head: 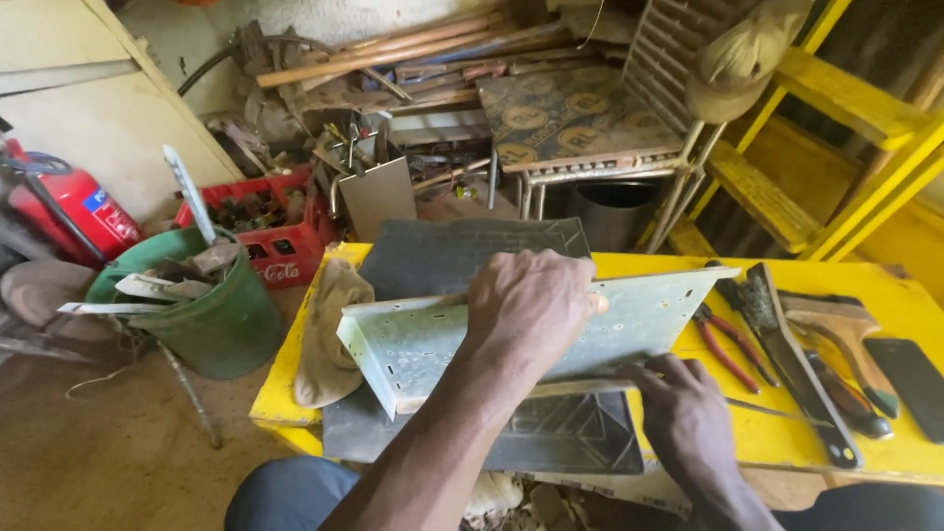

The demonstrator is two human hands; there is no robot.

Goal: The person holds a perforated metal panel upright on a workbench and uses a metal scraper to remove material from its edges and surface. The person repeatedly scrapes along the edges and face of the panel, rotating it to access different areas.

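Fire extinguisher: a red cylinder [74, 208] leans at the far left.
Bucket: a green round plastic bucket [211, 315] full of metal offcuts stands on the floor beside the table.
Crate: a red plastic bottle crate [280, 246] holding scrap sits behind the bucket.
Cloth: a beige crumpled rag [329, 334] lies on the left end of the yellow painted table [787, 433].
Mat: a dark grey ribbed rubber mat [462, 251] covers the table under the work.
Panel: a pale grey perforated sheet-metal panel with folded edges [413, 344] rests tilted on the mat, in the middle of the table.
Left hand: the left hand [526, 310] lies on top of the panel, fingers curled over its far edge, pressing it down.
Right hand: the right hand [683, 413] sits at the panel's near right edge, fingers closed on a thin metal rod [762, 408].
Tools: red-handled pliers [728, 349], a wire brush [762, 305] and a dark phone [914, 379] lie to the right.
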